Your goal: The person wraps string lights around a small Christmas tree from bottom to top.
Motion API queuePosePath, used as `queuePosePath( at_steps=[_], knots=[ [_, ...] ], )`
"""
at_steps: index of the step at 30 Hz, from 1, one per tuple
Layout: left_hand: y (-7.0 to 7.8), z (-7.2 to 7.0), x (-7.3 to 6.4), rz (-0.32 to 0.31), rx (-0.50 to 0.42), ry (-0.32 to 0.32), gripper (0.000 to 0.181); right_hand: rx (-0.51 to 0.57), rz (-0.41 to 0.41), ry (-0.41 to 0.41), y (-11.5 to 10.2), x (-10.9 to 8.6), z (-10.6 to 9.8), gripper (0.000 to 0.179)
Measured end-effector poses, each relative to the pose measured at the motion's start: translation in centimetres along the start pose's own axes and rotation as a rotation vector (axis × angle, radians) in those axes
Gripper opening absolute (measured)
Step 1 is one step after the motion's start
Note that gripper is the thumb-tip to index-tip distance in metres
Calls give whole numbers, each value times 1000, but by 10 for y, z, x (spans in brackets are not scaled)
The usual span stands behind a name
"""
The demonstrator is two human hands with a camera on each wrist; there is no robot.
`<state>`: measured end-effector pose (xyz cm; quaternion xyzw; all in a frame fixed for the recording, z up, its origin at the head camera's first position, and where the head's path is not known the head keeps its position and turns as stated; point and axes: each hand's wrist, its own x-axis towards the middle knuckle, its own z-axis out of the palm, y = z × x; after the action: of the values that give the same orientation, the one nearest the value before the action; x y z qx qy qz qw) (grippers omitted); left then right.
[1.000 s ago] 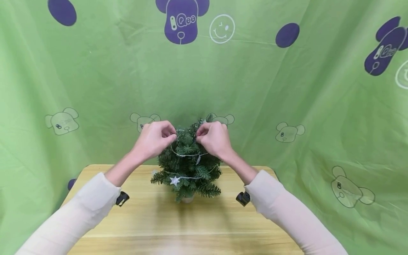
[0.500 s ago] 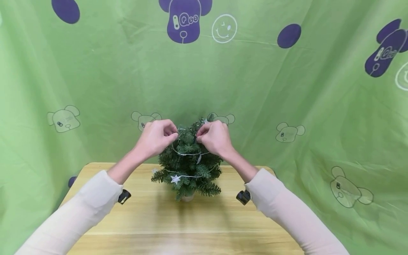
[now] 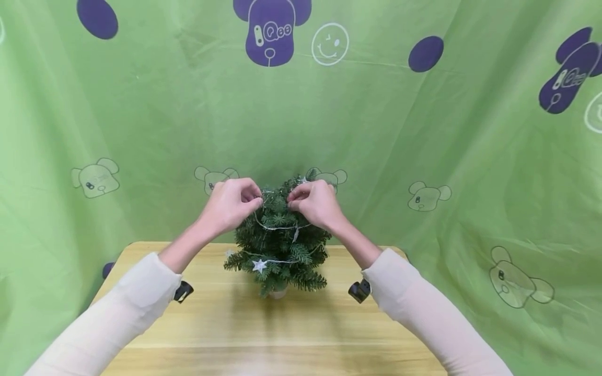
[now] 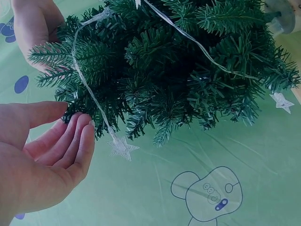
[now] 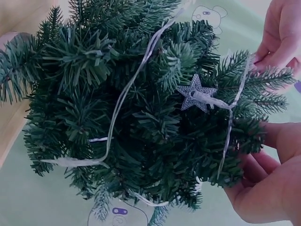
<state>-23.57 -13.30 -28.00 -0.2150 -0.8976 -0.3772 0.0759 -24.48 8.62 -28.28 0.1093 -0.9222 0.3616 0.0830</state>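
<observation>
A small artificial Christmas tree (image 3: 277, 245) stands on the table, wound with a clear string of star lights (image 3: 277, 228). At its upper left, my left hand (image 3: 232, 203) pinches a green branch tip between thumb and fingers; in the left wrist view this hand (image 4: 51, 150) has a star light (image 4: 123, 149) hanging just beside its fingertips. On the tree's upper right, my right hand (image 3: 317, 204) pinches another branch tip. In the right wrist view the right hand (image 5: 268, 174) has its fingertips partly hidden behind needles, with a star light (image 5: 196, 93) lying on the branches nearby.
The tree's pale base (image 3: 277, 293) rests on the wooden table (image 3: 263, 334). A green patterned curtain (image 3: 367, 115) hangs close behind the table and along both sides. Another star light (image 3: 259, 266) sits low at the tree's front.
Both hands stay at the upper tree with nearly the same grip. My right fingertips have shifted very slightly to the left; the head view has moved a little.
</observation>
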Motion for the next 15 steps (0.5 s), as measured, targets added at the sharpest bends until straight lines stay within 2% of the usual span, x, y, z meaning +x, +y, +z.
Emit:
queuePosePath(
  at_steps=[5,10,15],
  knots=[
    [-1,-1,-1,-7,-1,3,16,-24,10,-92,-4,-2,-6,18],
    [0,-1,-2,-12,-1,-1,16,-31,25,-176,-11,-7,-20,27],
    [1,-2,-2,-5,-4,-6,17,-64,25,-199,-14,-11,-36,29]
  ],
)
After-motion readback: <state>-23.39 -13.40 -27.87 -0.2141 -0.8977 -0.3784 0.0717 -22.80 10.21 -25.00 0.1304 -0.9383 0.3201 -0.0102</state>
